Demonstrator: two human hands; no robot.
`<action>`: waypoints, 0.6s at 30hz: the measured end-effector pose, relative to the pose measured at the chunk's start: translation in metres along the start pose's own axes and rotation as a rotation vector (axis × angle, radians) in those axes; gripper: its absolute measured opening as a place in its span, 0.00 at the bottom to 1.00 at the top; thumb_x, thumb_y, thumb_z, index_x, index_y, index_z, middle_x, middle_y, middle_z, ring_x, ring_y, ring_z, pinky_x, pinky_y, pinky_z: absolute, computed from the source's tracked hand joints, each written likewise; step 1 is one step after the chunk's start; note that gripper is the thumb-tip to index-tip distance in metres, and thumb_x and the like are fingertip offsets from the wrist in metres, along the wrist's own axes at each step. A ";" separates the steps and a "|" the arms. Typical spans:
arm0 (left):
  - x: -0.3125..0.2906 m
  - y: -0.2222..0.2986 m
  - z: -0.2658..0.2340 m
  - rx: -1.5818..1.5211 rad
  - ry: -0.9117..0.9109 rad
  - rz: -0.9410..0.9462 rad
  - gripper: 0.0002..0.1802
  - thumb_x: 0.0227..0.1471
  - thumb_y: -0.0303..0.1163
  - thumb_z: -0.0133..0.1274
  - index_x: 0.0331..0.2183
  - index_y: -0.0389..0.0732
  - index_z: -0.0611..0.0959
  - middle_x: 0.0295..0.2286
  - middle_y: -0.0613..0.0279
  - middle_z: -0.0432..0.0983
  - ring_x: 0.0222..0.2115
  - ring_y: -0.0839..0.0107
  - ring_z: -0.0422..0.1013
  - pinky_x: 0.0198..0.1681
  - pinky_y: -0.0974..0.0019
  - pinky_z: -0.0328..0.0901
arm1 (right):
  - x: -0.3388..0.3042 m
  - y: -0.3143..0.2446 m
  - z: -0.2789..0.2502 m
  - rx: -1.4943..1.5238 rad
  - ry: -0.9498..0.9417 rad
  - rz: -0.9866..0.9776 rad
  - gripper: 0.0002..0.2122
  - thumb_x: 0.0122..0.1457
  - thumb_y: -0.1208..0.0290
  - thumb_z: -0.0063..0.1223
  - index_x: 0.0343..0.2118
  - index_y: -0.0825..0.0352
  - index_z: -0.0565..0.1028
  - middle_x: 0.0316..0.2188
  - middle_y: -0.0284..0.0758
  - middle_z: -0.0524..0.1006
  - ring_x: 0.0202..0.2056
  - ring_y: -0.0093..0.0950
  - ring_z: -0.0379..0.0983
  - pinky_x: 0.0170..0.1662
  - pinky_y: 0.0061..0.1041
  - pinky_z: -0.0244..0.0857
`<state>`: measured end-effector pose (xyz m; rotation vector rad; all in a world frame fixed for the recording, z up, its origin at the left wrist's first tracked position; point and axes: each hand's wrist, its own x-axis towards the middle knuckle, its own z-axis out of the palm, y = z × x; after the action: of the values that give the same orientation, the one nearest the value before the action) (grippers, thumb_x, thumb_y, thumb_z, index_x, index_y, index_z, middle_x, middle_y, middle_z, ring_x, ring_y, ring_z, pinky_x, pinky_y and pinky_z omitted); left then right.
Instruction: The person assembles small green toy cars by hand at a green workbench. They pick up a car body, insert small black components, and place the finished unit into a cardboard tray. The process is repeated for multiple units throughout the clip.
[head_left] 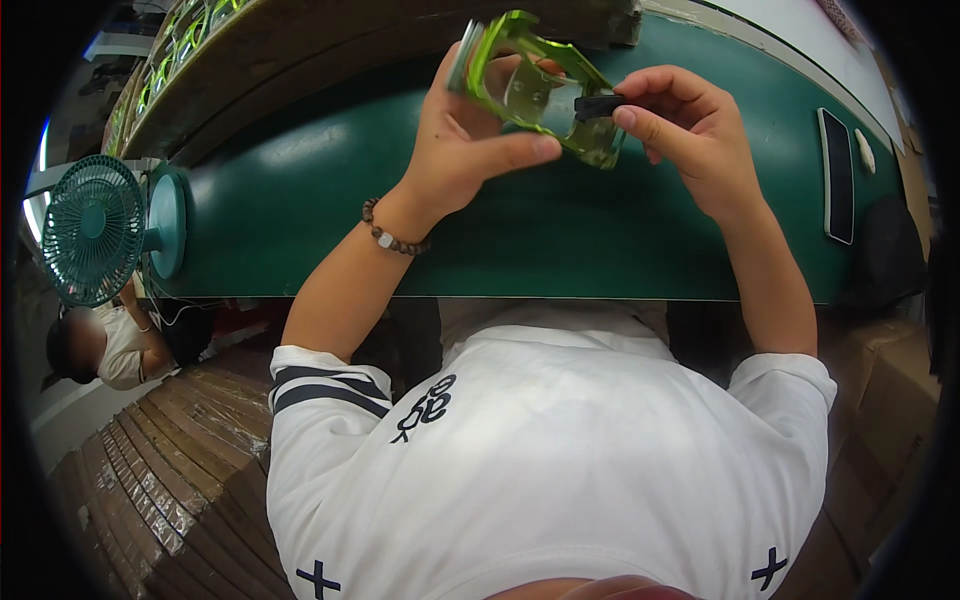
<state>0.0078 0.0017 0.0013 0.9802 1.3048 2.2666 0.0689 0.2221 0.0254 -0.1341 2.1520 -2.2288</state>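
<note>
A shiny lime-green frame (493, 62), curved and open in the middle with clear or silvery parts inside, is held up over the green tabletop (600, 240). My left hand (455, 150) grips it from the left, thumb along its near edge and the other fingers partly hidden behind it. Between the thumb and fingers of my right hand (700, 135) is a small black rectangular piece (596, 107). That piece sits against the frame's right side; I cannot tell whether it is inserted or only touching.
On the left stands a green fan (95, 230). A shelf (270, 85) with several similar green frames (190, 40) runs along the far left. A phone (837, 178), a small whitish object (865, 150) and a black bundle (888, 255) lie right. Stacked cardboard (160, 470) and another person (120, 350) are left.
</note>
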 end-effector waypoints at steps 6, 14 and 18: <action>0.006 0.002 -0.019 -0.606 -0.079 -0.447 0.36 0.60 0.57 0.32 0.58 0.38 0.59 0.45 0.46 0.70 0.39 0.61 0.74 0.36 0.63 0.73 | 0.000 0.005 0.000 0.069 -0.032 -0.167 0.08 0.52 0.77 0.60 0.35 0.67 0.77 0.26 0.28 0.76 0.25 0.13 0.68 0.25 0.11 0.59; 0.005 0.005 -0.001 -0.065 0.012 -0.672 0.26 0.57 0.44 0.44 0.51 0.37 0.68 0.37 0.55 0.75 0.27 0.79 0.74 0.29 0.77 0.71 | -0.003 0.003 0.008 -0.233 -0.131 -0.376 0.06 0.50 0.80 0.60 0.33 0.70 0.78 0.25 0.29 0.77 0.26 0.13 0.70 0.28 0.11 0.62; 0.004 0.006 -0.002 -0.228 -0.068 -0.660 0.34 0.52 0.46 0.42 0.55 0.32 0.65 0.42 0.54 0.74 0.36 0.74 0.73 0.35 0.72 0.70 | -0.007 0.004 0.013 -0.329 -0.107 -0.155 0.06 0.51 0.76 0.61 0.31 0.70 0.78 0.23 0.28 0.77 0.23 0.12 0.68 0.26 0.11 0.60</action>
<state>0.0039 -0.0003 0.0070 0.4476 1.0972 1.7953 0.0773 0.2100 0.0215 -0.4335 2.5050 -1.8646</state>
